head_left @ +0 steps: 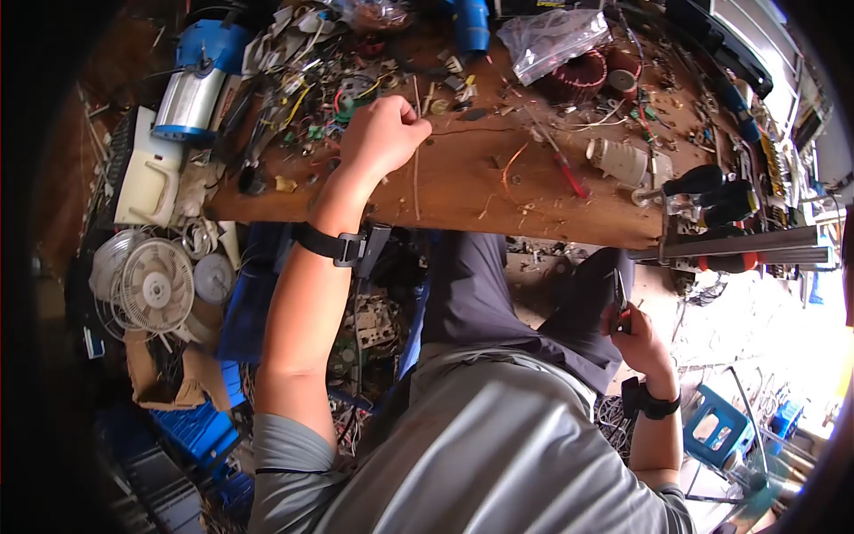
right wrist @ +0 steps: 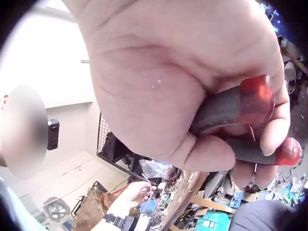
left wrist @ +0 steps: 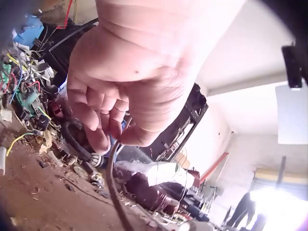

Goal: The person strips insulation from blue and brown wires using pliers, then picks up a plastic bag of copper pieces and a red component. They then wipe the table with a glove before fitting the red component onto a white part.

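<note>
Over the wooden bench [head_left: 534, 209], my left hand [head_left: 381, 138] pinches a thin brown cable [head_left: 416, 178] between thumb and fingertips. The left wrist view shows the cable [left wrist: 114, 187] hanging down from the left hand [left wrist: 125, 91]. My right hand [head_left: 642, 343], low beside the right knee, grips a hand tool [head_left: 621, 289] with its narrow metal jaws pointing up. In the right wrist view the right hand [right wrist: 168, 82] is curled round the tool's dark handles with red ends [right wrist: 257, 98]; its jaws are hidden there.
Electronic scraps and wires [head_left: 311, 98] lie across the bench's back left. Copper coils [head_left: 578, 78], a plastic bag [head_left: 556, 43], a red screwdriver [head_left: 569, 173] and a white cylindrical part [head_left: 616, 160] lie to the right. Black-handled tools [head_left: 694, 181] stand at the right edge. A fan [head_left: 156, 287] is at left.
</note>
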Action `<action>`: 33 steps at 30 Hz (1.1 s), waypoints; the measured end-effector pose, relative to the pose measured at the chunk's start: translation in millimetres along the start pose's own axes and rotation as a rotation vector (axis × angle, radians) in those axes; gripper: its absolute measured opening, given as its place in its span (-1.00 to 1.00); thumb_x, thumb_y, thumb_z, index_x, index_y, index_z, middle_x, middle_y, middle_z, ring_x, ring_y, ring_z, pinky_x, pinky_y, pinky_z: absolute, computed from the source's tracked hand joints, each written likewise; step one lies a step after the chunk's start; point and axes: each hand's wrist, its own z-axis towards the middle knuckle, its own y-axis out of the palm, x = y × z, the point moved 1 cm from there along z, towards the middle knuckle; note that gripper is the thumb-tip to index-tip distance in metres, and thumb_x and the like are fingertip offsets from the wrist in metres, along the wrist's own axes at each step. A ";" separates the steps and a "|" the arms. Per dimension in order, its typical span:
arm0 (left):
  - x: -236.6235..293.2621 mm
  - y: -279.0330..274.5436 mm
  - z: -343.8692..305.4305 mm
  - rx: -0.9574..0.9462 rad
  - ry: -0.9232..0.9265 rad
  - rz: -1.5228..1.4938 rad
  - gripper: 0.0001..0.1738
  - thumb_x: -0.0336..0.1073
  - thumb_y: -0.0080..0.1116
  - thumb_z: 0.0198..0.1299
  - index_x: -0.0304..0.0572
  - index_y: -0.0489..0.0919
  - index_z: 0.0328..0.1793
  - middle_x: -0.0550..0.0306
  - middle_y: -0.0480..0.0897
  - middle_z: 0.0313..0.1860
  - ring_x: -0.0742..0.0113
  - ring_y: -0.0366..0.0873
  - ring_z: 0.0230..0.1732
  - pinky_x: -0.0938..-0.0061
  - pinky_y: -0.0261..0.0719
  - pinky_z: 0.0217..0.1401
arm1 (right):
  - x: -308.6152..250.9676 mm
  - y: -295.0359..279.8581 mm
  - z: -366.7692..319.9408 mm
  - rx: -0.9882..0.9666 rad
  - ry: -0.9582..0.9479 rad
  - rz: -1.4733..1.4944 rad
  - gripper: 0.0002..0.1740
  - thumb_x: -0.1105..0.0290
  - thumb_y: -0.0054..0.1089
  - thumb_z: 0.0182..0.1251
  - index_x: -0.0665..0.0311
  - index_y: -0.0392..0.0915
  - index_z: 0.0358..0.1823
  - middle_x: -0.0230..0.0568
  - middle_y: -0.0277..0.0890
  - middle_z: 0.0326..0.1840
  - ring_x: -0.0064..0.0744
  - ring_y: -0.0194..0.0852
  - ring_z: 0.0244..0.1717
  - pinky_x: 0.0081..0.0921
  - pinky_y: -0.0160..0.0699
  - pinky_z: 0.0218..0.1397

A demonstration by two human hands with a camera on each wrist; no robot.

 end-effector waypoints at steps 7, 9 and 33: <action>-11.3 -8.2 -27.1 -0.048 0.041 -0.330 -0.81 -0.29 0.26 0.10 -0.30 0.58 -0.33 0.14 0.69 -0.46 0.44 0.60 -0.47 0.55 0.53 -0.37 | -21.4 21.3 19.2 -0.062 -0.080 -0.030 -0.61 0.69 -0.12 -0.04 0.38 0.47 -0.12 -0.30 0.51 -0.41 -0.52 0.39 -0.40 -0.57 0.41 -0.25; -10.1 -9.2 -36.7 -0.076 0.049 -0.448 -0.84 -0.31 0.23 0.15 -0.28 0.57 -0.30 0.15 0.70 -0.42 0.47 0.60 -0.44 0.59 0.51 -0.38 | -28.1 25.5 24.0 -0.084 -0.078 -0.033 -0.61 0.69 -0.13 -0.05 0.37 0.47 -0.12 -0.30 0.52 -0.40 -0.53 0.39 -0.41 -0.57 0.41 -0.26; 10.2 41.8 -119.2 -0.464 0.086 -1.013 -0.83 -0.48 0.17 0.29 -0.27 0.54 -0.01 0.22 0.66 -0.29 0.59 0.59 -0.29 0.65 0.58 -0.17 | -58.5 41.4 47.0 -0.125 -0.025 0.024 -0.68 0.69 -0.14 -0.01 0.37 0.44 -0.18 -0.33 0.47 -0.37 -0.59 0.38 -0.34 -0.62 0.37 -0.23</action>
